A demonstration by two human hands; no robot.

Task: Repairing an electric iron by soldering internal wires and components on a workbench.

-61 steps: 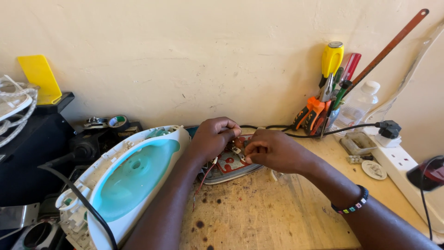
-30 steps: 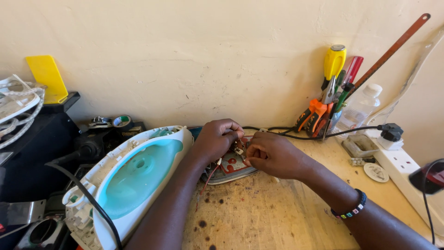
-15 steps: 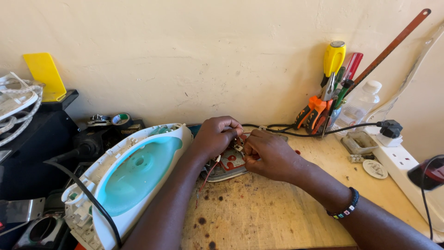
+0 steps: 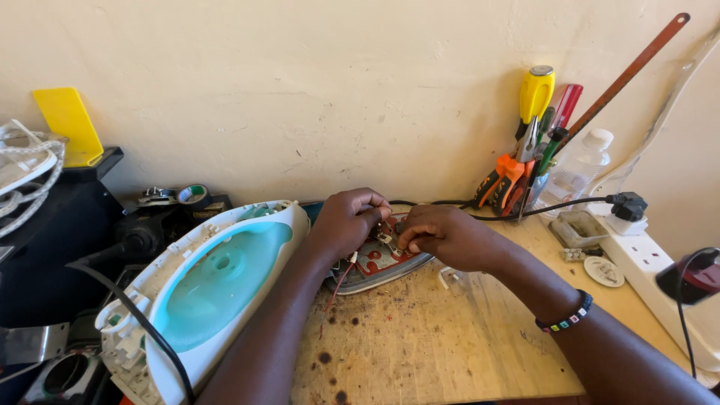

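Little is changing since the earlier frames: both hands are staying pressed together over the soleplate (image 4: 379,262), and the view is shifting only slightly.

Nearest, two forearms are reaching forward across a stained wooden bench (image 4: 442,345), the right wrist wearing a beaded bracelet (image 4: 564,315). To the left, a white and teal iron shell (image 4: 206,289) is lying on its side, just beside the left forearm, with a black cord (image 4: 142,319) crossing it.

Further in, the left hand (image 4: 346,220) is curling narrowly over the soleplate's upper edge, fingers bent onto small metal terminals (image 4: 388,238). The right hand (image 4: 442,236) is pinching, fingertips closed at those same terminals; what it is gripping is too small to tell. Red wires (image 4: 341,281) are trailing off the soleplate toward the viewer.

Against the wall, a cluster of tools (image 4: 532,157) with yellow, red and orange handles is standing upright. A white power strip (image 4: 649,262) is lying at far right.
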